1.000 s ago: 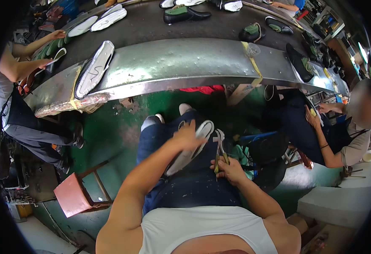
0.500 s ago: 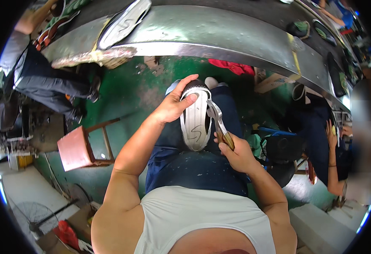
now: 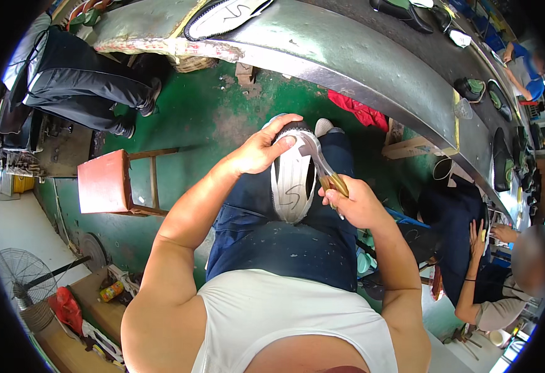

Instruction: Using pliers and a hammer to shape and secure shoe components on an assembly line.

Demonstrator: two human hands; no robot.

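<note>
A shoe upper [image 3: 292, 183] stretched on its form rests sole-up on my lap between my thighs. Its underside is pale, with a dark hand-drawn mark, and its far end is black with white stitching. My left hand [image 3: 264, 149] grips that far end, thumb pressed on the underside and fingers around the edge. In my right hand [image 3: 353, 200] is a metal hand tool [image 3: 323, 163] with a hammer-like head and a brown-gold handle. The tool's head lies over the right side of the shoe's underside, near my left thumb. Whether it touches cannot be made out.
A metal-edged bench [image 3: 347, 68] curves across the far side, bearing another pale-soled shoe [image 3: 226, 17] and several dark shoes. A pink-topped stool [image 3: 104, 181] stands left. A fan [image 3: 23, 273] and open boxes are lower left. Co-workers are at left [image 3: 79, 81] and right [image 3: 502, 292].
The view has shifted and turned, moving the bench and stool in the picture. The tool's head now lies further over the shoe's underside. Both hands keep their hold.
</note>
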